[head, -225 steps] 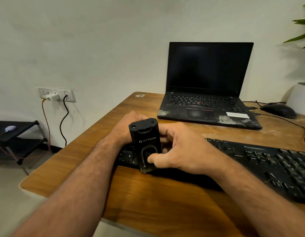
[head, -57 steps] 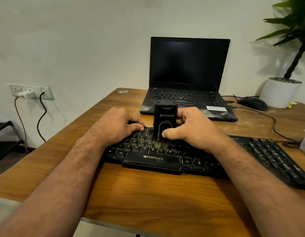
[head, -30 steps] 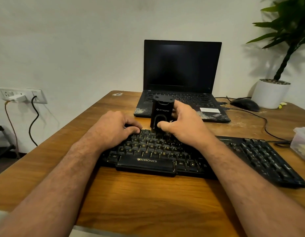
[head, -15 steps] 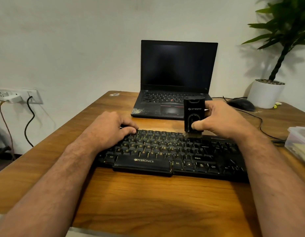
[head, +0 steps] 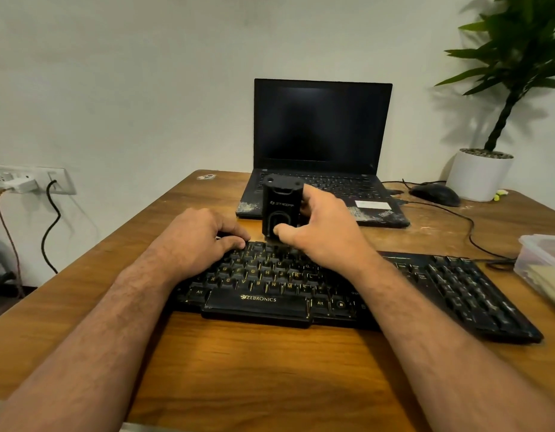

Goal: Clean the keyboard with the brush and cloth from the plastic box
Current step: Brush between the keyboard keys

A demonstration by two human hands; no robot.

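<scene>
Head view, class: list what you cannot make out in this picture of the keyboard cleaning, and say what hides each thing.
- Brush bristles on the keyboard: head view, hidden behind the right hand.
- Keys under the left hand: covered by it.
- Plastic box: cut off by the right edge; its contents show only as blurred shapes through the wall.
- Plant: top and right side cut off by the frame.

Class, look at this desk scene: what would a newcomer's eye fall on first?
The black brush, upright on the keyboard at the desk's middle, gripped by the right hand. The left hand rests on the keys beside it. Behind stands an open laptop, its screen dark.
</scene>
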